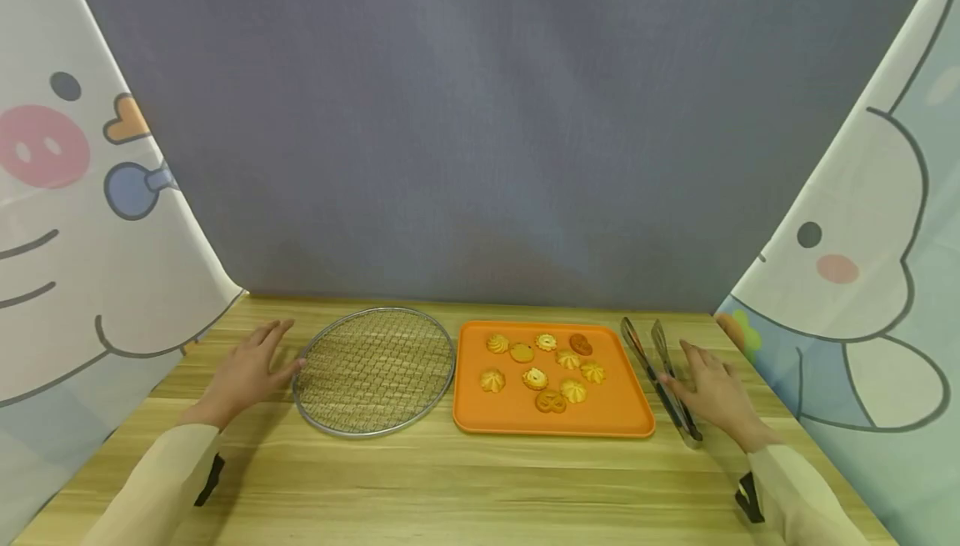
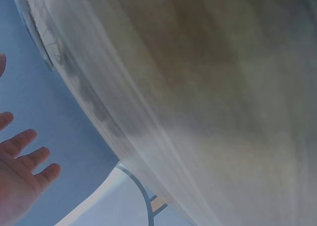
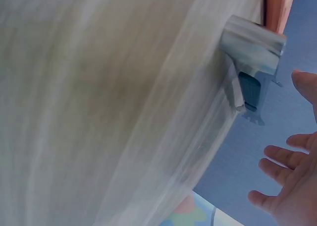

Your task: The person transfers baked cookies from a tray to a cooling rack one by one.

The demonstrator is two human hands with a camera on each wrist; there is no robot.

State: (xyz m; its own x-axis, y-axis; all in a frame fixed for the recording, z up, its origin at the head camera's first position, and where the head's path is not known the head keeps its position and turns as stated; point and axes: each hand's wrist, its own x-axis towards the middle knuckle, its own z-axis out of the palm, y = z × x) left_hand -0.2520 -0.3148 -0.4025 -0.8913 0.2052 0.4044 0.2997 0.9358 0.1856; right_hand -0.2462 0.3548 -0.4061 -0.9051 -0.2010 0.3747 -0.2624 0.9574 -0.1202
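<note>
Across the wood-grain desk (image 1: 360,488), the head view shows a round wire rack (image 1: 373,373) lying left of an orange tray (image 1: 600,417), rim close beside rim; whether they touch I cannot tell. Ten biscuits (image 1: 573,391) lie apart or in loose clusters on the tray, among them a pretzel-shaped one near its front edge and a browner one towards the back right. Right of the tray lie metal tongs (image 1: 678,417) with dark grips, their arms spread and the joined end nearest the person. The left hand (image 1: 243,375) is by the rack's left edge, fingers spread wide, holding nothing, the thumb tip overlapping the rim. The right hand (image 1: 716,392) is just right of the tongs, fingers also wide and bare, its thumb overlapping them. Grey cloth (image 1: 480,112) hangs behind.

From the left wrist, the left hand's fingers show well spread and apart from the desk, with a piece of the rack's rim at the upper left.

From the right wrist, the joined end of the tongs lies on the desk near the orange tray's edge; the right hand's fingers are parted, and the thumb is near the tongs without touching them.
</note>
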